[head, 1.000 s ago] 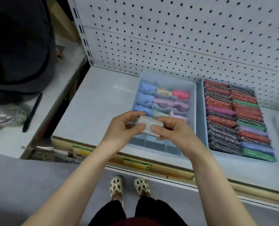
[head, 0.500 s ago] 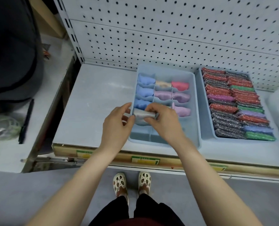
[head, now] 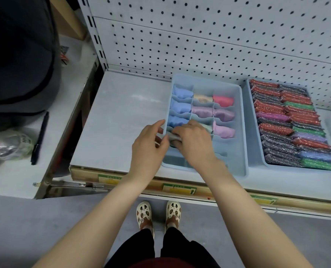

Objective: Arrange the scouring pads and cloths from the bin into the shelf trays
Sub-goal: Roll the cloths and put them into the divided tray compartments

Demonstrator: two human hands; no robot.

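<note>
A folded grey cloth (head: 173, 137) sits low in a left-column compartment of the light blue divided tray (head: 241, 130). My left hand (head: 148, 146) pinches its left end at the tray's left wall. My right hand (head: 194, 141) grips it from above, fingers curled over it, and covers most of it. Blue, peach, pink and lilac cloths (head: 203, 111) fill the compartments behind. A second blue tray (head: 256, 151) to the right is packed with rows of red, green, purple and dark glittery scouring pads (head: 288, 122).
Both trays stand on a grey shelf (head: 120, 120) backed by white pegboard (head: 209, 39). To the left, a lower white surface holds a black pen (head: 40, 138), a clear plastic bag (head: 10, 144) and a big dark bin or bag (head: 19, 55).
My hands carried the grey cloth from above the tray's front down into a left-column compartment. The camera tipped further down and closer over the shelf.
</note>
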